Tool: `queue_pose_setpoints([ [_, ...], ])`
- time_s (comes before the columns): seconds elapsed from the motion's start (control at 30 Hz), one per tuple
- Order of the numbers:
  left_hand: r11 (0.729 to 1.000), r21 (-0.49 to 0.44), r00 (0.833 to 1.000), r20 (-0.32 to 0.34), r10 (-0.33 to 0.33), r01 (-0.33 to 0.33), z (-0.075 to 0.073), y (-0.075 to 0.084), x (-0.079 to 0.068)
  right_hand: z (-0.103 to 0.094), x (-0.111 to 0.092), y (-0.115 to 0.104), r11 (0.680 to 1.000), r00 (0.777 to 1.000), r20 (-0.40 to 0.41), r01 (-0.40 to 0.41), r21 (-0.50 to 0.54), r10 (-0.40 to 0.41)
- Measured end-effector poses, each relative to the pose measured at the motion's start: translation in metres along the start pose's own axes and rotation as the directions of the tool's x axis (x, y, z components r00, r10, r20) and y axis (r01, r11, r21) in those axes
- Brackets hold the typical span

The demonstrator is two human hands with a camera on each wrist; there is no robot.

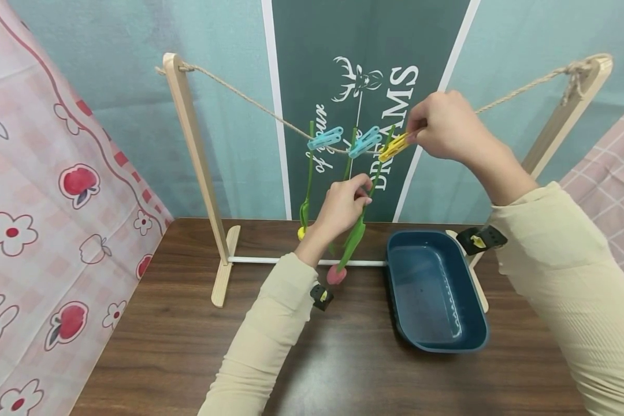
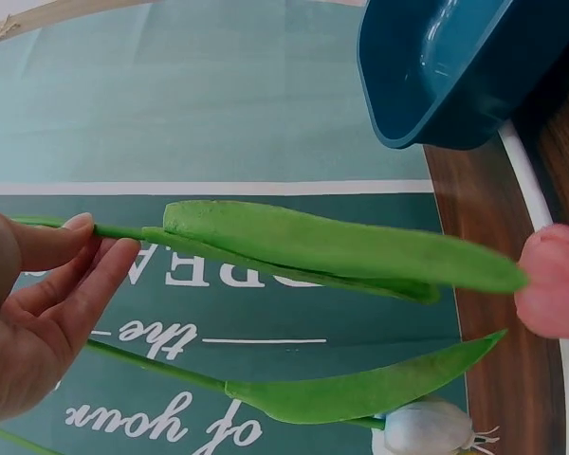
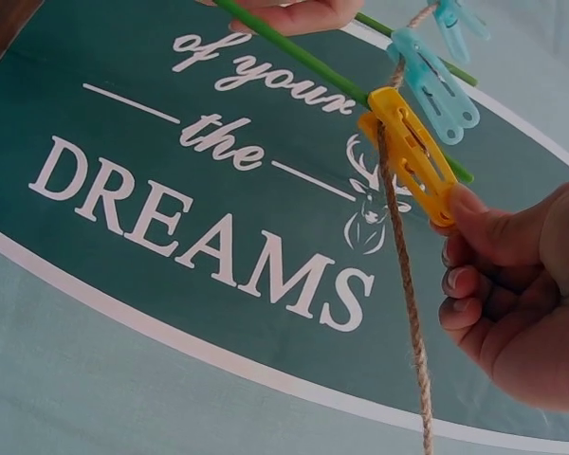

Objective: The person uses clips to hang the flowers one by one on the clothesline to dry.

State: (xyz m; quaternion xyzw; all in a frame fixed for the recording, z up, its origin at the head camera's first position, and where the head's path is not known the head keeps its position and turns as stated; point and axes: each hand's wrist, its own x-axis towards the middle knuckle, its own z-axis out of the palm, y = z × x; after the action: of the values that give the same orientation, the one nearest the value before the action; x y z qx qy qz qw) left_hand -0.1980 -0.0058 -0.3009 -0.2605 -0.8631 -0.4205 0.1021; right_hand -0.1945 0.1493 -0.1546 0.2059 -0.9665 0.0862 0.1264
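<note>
A pink artificial tulip [image 1: 336, 274] hangs head down, its green stem pinched between the thumb and fingers of my left hand [image 1: 341, 203]. Higher up, my right hand [image 1: 444, 128] pinches the end of a yellow clothespin [image 1: 394, 147]. In the right wrist view, that yellow clothespin [image 3: 412, 152] sits at the twine [image 3: 408, 313] with the tulip's stem at its jaws. Two blue clothespins [image 1: 365, 142] hold other stems on the line to the left. A white flower [image 2: 425, 427] shows below the pink tulip in the left wrist view, and a yellow flower [image 1: 301, 233] hangs farthest left.
The twine is tied between two wooden posts [image 1: 195, 150], joined low down by a white rod [image 1: 260, 260]. A dark blue basin [image 1: 431, 341] stands on the wooden table [image 1: 343, 358] at the right. Behind hangs a green printed curtain [image 1: 312, 34].
</note>
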Motion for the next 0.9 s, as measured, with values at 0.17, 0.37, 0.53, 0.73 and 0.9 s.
queue_pose_setpoints([
  [0.17,1.0,0.01,1.0,0.001,0.0,0.0,0.0003,-0.0009,0.0,0.001,0.0002,0.0006,1.0,1.0,-0.001,0.003,-0.001,-0.003],
  [0.37,1.0,0.012,1.0,-0.008,-0.002,0.002,0.0007,-0.0014,0.0004,0.0019,-0.0007,0.0003,1.0,1.0,0.009,-0.014,-0.001,0.015],
  [0.53,1.0,0.01,1.0,-0.018,-0.023,0.023,0.001,-0.0012,0.0019,0.0014,-0.0007,-0.0002,0.998,0.998,0.025,-0.058,0.017,0.058],
  [0.73,0.999,0.022,0.999,-0.028,-0.044,0.044,0.0014,-0.0004,0.0022,0.0003,-0.0018,0.0013,0.994,0.994,0.038,-0.1,0.049,0.098],
  [0.9,0.998,0.022,0.998,-0.032,-0.056,0.057,0.0015,-0.0006,0.0021,0.0,-0.0028,0.0029,0.99,0.992,0.044,-0.121,0.07,0.118],
])
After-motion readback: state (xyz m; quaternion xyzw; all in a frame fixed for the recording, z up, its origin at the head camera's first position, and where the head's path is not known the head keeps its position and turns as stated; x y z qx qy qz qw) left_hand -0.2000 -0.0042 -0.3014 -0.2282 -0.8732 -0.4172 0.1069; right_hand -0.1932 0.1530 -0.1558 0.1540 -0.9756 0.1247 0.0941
